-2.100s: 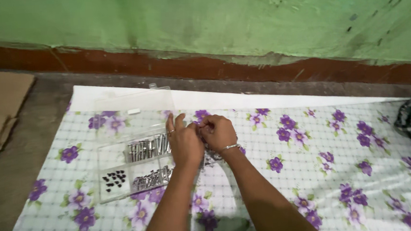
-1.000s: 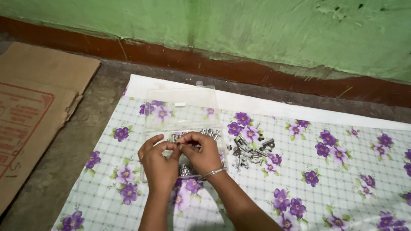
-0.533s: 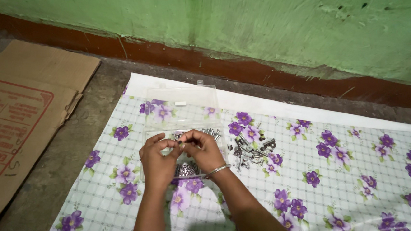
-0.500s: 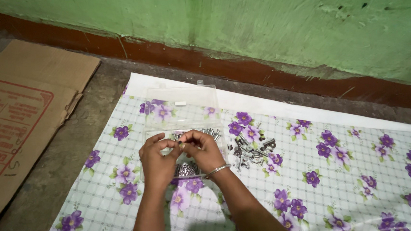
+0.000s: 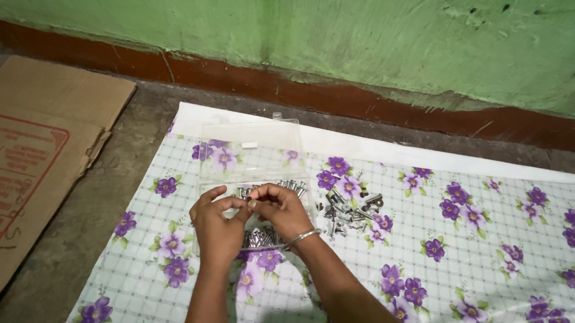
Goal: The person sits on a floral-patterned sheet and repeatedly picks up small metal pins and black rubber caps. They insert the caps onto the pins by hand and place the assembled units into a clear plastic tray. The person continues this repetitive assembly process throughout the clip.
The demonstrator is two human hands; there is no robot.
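Both hands meet right above the clear plastic organizer box (image 5: 252, 183), and pinched between their fingertips is a small metal fastener (image 5: 253, 203), too tiny to tell whether it is a bolt, a nut or both. The left hand (image 5: 215, 224) closes thumb and forefinger on it from the left, the right hand (image 5: 278, 210) curls over it from the right, a metal bangle (image 5: 303, 236) on that wrist; neither hand is nearer, they share the piece evenly. Its long axis cannot be made out at this size. It sits over the near half of the box, just above the compartments of silvery screws (image 5: 260, 237) that peek out below the hands, with more screws (image 5: 287, 185) showing past the fingertips on the far side. The box lid (image 5: 250, 144) lies flat, opened away toward the wall. Just to the right of the box, a loose pile of mixed metal hardware (image 5: 350, 211) rests on the white sheet with purple flowers (image 5: 479, 249) spread on the floor, closer to the right hand than to the left. Well to the left of the box, a flattened cardboard carton (image 5: 28, 164) lies on the bare concrete floor (image 5: 103, 186). Beyond the box rises a green wall (image 5: 360, 37) with a dark red base band (image 5: 337, 102).
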